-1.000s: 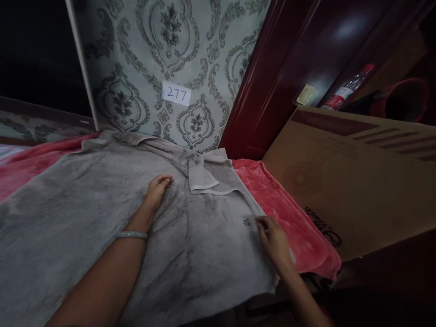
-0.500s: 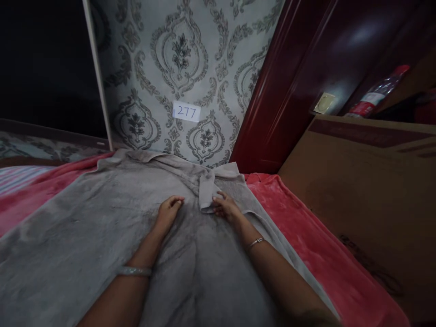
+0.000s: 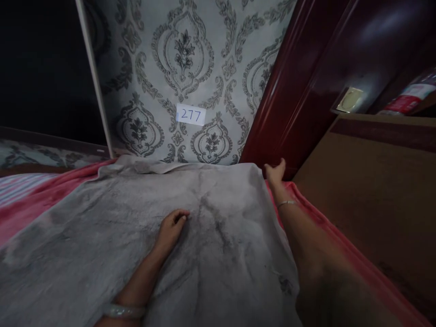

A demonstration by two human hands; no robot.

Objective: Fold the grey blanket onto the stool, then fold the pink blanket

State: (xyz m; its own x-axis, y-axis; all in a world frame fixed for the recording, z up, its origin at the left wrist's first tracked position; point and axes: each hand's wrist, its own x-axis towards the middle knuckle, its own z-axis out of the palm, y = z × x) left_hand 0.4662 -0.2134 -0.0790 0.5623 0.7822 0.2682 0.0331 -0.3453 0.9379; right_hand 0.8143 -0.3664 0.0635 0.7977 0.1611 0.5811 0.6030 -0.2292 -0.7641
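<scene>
A grey plush blanket (image 3: pixel 218 195) lies spread out in front of me, its far edge close to the wall. My left hand (image 3: pixel 172 229) rests on the middle of it, fingers loosely curled, with the thumb near the index finger and no cloth seen between them. Out past the blanket's far right corner, my right hand (image 3: pixel 275 173) is stretched forward, thumb and fingers apart and holding nothing. A bangle circles my left wrist, and a thin metal bracelet circles my right.
Under the grey blanket is a pink-red blanket (image 3: pixel 303 204). A large cardboard box (image 3: pixel 371 190) stands at the right, with a plastic bottle (image 3: pixel 408 97) behind its top edge. Dark red wood (image 3: pixel 286 104), a dark screen (image 3: pixel 44 68) and a wall card reading 277 (image 3: pixel 190 114) stand beyond.
My right hand has moved right and forward from the folded-over part to the far right corner. That part of the blanket now lies unfolded. My left hand has hardly moved.
</scene>
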